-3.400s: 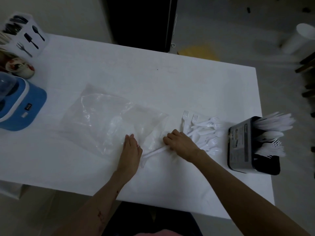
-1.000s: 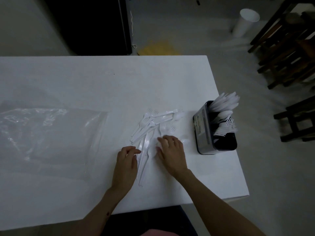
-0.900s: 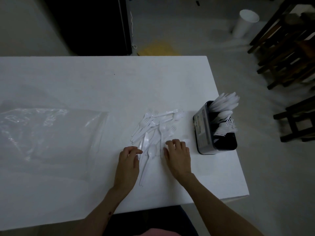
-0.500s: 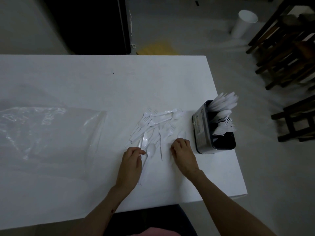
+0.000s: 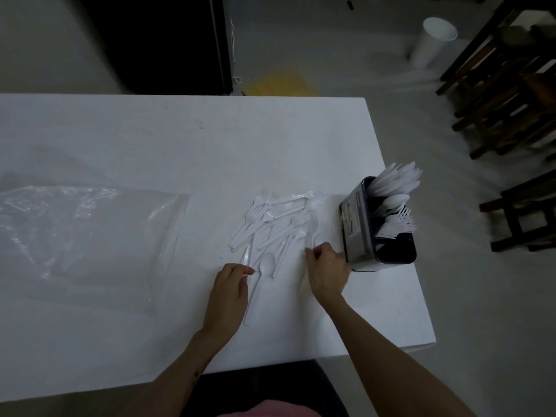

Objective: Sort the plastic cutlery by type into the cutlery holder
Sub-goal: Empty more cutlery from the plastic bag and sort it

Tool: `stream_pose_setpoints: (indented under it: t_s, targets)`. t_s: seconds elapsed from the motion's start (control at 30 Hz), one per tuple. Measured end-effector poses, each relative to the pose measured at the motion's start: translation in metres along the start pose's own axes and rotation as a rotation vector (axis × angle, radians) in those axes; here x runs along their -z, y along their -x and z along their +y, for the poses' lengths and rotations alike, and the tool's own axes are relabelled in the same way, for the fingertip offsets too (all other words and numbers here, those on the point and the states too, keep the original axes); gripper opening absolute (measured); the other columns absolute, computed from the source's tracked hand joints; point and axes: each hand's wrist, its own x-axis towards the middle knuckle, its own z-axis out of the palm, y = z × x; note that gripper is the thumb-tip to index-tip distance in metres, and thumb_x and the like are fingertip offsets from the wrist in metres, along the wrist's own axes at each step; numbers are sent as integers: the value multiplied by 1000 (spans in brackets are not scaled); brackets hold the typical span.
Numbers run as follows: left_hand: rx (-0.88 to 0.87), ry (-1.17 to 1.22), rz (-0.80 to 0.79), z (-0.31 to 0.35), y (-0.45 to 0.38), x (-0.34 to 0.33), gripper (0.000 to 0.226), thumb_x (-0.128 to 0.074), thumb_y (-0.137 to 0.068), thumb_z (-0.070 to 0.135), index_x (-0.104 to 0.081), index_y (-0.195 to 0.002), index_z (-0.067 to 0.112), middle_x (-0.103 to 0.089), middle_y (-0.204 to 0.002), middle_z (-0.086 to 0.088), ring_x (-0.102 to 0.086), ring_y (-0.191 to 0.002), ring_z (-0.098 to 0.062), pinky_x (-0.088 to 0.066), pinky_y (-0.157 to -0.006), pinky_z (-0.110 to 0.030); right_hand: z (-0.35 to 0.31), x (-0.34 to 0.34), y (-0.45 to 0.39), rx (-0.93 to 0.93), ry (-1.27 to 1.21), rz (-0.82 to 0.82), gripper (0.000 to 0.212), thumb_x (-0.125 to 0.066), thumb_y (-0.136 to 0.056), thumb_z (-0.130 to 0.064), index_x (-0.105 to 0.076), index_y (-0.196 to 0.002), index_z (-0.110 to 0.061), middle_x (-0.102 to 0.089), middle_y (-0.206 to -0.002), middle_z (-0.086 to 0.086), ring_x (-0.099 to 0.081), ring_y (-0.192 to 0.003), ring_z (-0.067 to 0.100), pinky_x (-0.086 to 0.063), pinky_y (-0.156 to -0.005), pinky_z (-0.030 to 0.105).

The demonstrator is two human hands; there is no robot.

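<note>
A loose pile of white plastic cutlery [image 5: 276, 219], forks, spoons and knives, lies on the white table [image 5: 180, 145]. To its right stands the black cutlery holder [image 5: 350, 227], with knives [image 5: 397, 182] at the back, spoons [image 5: 392, 201] in the middle and forks [image 5: 398, 221] in front. My right hand [image 5: 326, 267] is beside the holder's near corner and pinches one white piece at the pile's right edge. My left hand [image 5: 228, 291] rests on the table with curled fingers. Its fingertips touch a knife [image 5: 247, 257], beside a lone spoon [image 5: 266, 266].
An empty clear plastic bag [image 5: 90, 236] lies flat on the table's left part. The table's right edge runs just past the holder. On the floor beyond are a white cup [image 5: 434, 40], dark wooden chairs [image 5: 508, 100] and a yellow sheet [image 5: 279, 85].
My right hand has slid right from the pile's middle toward the holder and closed on one piece at the pile's edge. My left hand has barely moved.
</note>
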Motion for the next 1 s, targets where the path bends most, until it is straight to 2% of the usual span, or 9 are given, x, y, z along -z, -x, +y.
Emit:
stream_pose_setpoints:
  t_s: [0.1, 0.2, 0.3, 0.43, 0.53, 0.67, 0.77, 0.87, 1.0]
  targets:
    - [11, -2, -15, 2, 1, -1, 20, -51, -93, 5, -65, -101, 17, -55, -100, 9, -56, -91, -10, -48, -80, -23, 2, 1, 0, -32, -54, 35, 25, -69, -88, -33, -61, -99, -12, -70, -91, 8, -63, -92, 30, -43, -82, 38]
    - [59, -32, -10, 6, 2, -1, 14, -52, -94, 12, -63, -101, 17, -52, -95, 9, -55, -87, -10, -47, -75, -22, -6, -1, 6, 69, -37, 84, 27, -71, -87, -34, -60, -100, -13, -66, -95, 5, -61, -92, 27, -45, -80, 40]
    - [159, -61, 49, 9, 0, -1, 7, -62, -89, 19, -58, -94, 15, -49, -89, 6, -54, -81, -14, -43, -69, -24, -16, -7, 14, 239, 47, -40, 30, -57, -93, -46, -65, -91, -17, -69, -88, 0, -59, -87, 22, -40, -79, 36]
    - [286, -89, -1, 5, -8, -4, 23, -73, -79, 25, -55, -85, 12, -52, -86, -1, -53, -78, -18, -46, -68, -29, -24, -12, 21, 214, 11, -126, 35, -52, -96, -48, -66, -92, -16, -70, -91, 0, -57, -90, 22, -38, -80, 35]
    - [325, -75, -31, 5, -13, -3, 14, -69, -82, 21, -59, -82, 10, -55, -83, -2, -57, -77, -19, -45, -67, -27, -23, -13, 23, 224, 16, -143, 35, -51, -97, -46, -64, -90, -15, -70, -90, 2, -57, -89, 24, -38, -80, 35]
    - [318, -40, -34, 8, -15, 1, 9, -64, -84, 18, -59, -84, 10, -58, -82, -1, -56, -75, -16, -36, -57, -14, -23, -12, 21, 226, 9, -139, 30, -51, -98, -43, -64, -92, -16, -70, -90, 1, -59, -87, 22, -40, -80, 35]
    - [276, 42, -31, 8, -11, 8, 11, -57, -89, 16, -48, -85, 13, -57, -74, -3, -55, -65, -17, -41, -54, -21, -29, -8, 25, 282, -74, -72, 20, -57, -96, -36, -64, -94, -17, -69, -90, -1, -62, -84, 19, -51, -78, 36]
    - [289, 187, 54, 9, -4, 16, 9, -44, -95, 8, -38, -98, 13, -62, -83, -11, -61, -70, -26, -51, -61, -39, -39, -2, 36, 397, -80, -131, 19, -55, -97, -36, -62, -93, -19, -65, -88, -5, -59, -81, 13, -55, -69, 32]
    - [492, 282, 203, 2, -1, 20, 25, -41, -97, 8, -40, -122, 8, -62, -102, -11, -60, -89, -28, -46, -75, -32, -53, -11, 51, 464, 85, -345, 44, -49, -94, -57, -66, -83, -19, -67, -78, -1, -64, -71, 15, -55, -69, 32]
